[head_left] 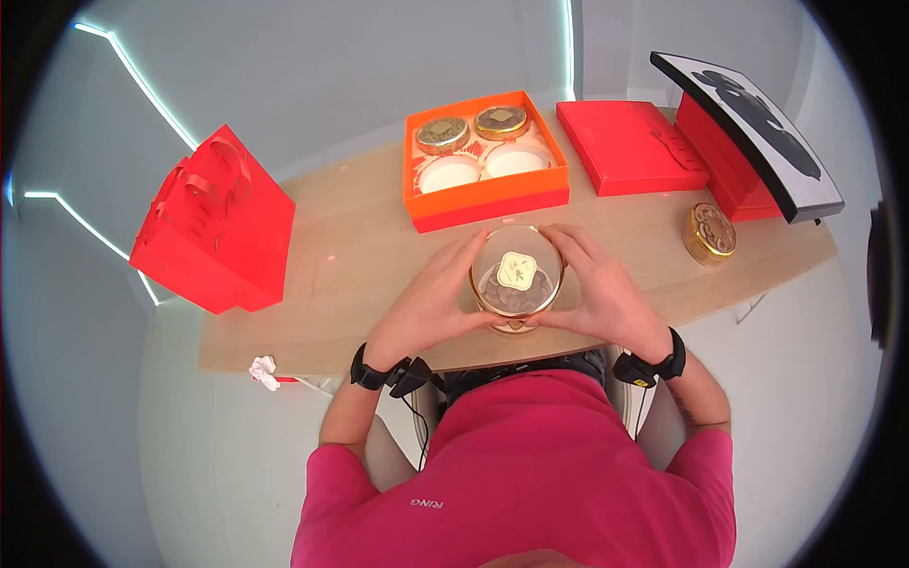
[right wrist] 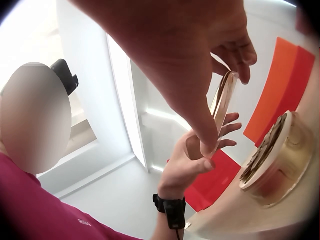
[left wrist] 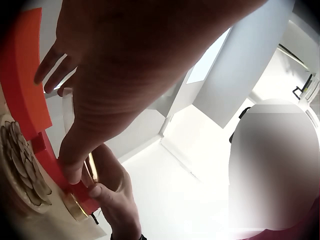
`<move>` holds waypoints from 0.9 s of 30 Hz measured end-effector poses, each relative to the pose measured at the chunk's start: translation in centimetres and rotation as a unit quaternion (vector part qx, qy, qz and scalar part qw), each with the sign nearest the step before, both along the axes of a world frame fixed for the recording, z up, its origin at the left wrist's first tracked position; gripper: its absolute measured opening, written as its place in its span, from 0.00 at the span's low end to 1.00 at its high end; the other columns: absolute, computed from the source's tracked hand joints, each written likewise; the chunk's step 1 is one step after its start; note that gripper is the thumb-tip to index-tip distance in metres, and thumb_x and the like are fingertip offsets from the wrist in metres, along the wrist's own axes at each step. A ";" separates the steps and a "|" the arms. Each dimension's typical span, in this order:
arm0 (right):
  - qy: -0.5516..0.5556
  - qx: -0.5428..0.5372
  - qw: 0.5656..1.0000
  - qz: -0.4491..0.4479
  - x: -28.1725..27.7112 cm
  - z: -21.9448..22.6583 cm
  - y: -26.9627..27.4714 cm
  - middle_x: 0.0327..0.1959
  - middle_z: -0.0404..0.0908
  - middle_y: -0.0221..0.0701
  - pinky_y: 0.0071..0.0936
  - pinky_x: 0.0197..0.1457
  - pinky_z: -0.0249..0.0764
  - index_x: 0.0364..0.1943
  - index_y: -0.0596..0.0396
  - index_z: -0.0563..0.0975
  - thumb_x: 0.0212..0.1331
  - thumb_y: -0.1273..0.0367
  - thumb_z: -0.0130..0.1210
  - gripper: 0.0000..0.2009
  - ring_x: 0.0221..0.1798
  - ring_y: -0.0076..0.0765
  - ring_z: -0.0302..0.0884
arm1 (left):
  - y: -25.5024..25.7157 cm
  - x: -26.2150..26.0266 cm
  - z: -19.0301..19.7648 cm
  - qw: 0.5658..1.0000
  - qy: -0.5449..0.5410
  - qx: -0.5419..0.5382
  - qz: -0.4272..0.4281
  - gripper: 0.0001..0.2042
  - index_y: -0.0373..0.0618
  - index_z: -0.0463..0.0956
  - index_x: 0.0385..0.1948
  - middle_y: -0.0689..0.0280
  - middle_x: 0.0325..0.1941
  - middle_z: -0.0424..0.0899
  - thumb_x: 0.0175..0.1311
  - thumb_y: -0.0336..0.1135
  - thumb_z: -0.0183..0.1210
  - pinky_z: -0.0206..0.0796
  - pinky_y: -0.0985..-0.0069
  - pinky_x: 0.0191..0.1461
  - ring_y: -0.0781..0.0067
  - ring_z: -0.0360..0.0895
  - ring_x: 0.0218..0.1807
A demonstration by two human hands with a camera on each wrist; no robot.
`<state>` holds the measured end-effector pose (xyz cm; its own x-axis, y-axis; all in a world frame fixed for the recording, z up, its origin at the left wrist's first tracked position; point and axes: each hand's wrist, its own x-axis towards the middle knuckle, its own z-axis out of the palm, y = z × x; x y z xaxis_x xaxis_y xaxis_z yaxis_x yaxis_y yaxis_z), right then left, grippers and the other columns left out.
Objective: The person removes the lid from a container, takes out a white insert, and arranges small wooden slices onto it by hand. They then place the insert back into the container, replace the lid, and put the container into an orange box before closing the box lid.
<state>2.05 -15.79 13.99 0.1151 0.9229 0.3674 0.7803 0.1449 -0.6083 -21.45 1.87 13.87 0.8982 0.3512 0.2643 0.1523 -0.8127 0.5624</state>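
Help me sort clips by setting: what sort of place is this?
Probably a studio or demonstration room: plain grey walls with light strips, and a wooden table with a red gift bag and an open box of round containers.

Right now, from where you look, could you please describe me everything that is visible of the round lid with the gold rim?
The round lid is a see-through disc, looking like plastic or glass, with a shiny gold-coloured rim. A cream label with scalloped edges and small dark markings sits at its middle. The left hand and right hand hold opposite sides by the edge. It hovers above the open jar, apart from it, and brown disc-like pieces show through.
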 end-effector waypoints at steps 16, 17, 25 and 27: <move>-0.055 -0.109 0.992 0.017 0.9 -1.8 0.3 0.76 0.76 0.47 0.49 0.74 0.82 0.79 0.64 0.70 0.50 0.53 0.87 0.54 0.73 0.61 0.82 | 1.0 0.6 -1.5 0.993 0.105 -0.042 -0.021 0.57 0.37 0.63 0.86 0.45 0.87 0.73 0.54 0.46 0.86 0.65 0.55 0.88 0.44 0.70 0.87; -0.058 -0.107 0.992 0.020 1.0 -1.9 0.3 0.76 0.76 0.46 0.50 0.74 0.82 0.79 0.64 0.70 0.50 0.53 0.87 0.54 0.73 0.61 0.82 | 1.0 0.6 -1.5 0.993 0.107 -0.044 -0.022 0.57 0.37 0.63 0.86 0.45 0.87 0.72 0.54 0.46 0.86 0.65 0.55 0.89 0.44 0.70 0.87; -0.049 -0.121 0.991 0.022 0.8 -2.0 0.7 0.74 0.77 0.47 0.50 0.73 0.82 0.76 0.63 0.71 0.48 0.52 0.88 0.53 0.71 0.62 0.83 | 2.2 0.6 -2.9 0.992 0.093 -0.059 -0.063 0.57 0.36 0.61 0.87 0.44 0.88 0.70 0.56 0.44 0.86 0.63 0.56 0.90 0.45 0.67 0.89; -0.044 -0.125 0.991 0.019 0.7 -2.1 0.8 0.73 0.78 0.48 0.50 0.73 0.82 0.76 0.63 0.72 0.48 0.51 0.88 0.53 0.71 0.62 0.83 | 2.6 0.7 -3.3 0.991 0.090 -0.074 -0.072 0.57 0.36 0.60 0.88 0.44 0.89 0.69 0.56 0.43 0.85 0.62 0.57 0.91 0.45 0.67 0.89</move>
<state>2.72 -15.01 11.86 0.0561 0.9893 0.1344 0.8289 0.0289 -0.5586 -20.77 4.48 10.61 0.9696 0.2395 0.0500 0.1503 -0.7442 0.6509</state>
